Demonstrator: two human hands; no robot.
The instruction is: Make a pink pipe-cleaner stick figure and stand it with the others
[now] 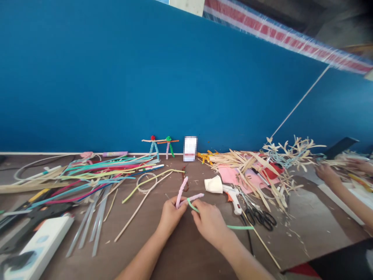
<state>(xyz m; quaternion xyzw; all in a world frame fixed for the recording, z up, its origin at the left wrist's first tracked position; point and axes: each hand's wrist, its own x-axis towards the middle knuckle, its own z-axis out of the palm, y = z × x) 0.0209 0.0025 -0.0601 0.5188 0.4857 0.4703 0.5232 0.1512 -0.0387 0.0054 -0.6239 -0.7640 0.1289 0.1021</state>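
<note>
My left hand (171,214) pinches a fuzzy lilac pipe cleaner (181,191), bent into a V with one arm pointing up and the other to the right. Close beside it, my right hand (208,219) has its fingers closed on a mint green pipe cleaner (240,227). The green one loops over the lilac arm and its tail comes out to the right behind my hand. Two small pipe cleaner figures, one with a red head (153,138) and one with a green head (168,139), stand against the blue wall.
Colourful pipe cleaners (107,169), glue sticks (99,221) and a power strip (43,245) lie left. A white glue gun (233,198), black-handled scissors (260,218) and pale strips (247,165) lie right. At the far right, another person's hands (329,177) reach over the table.
</note>
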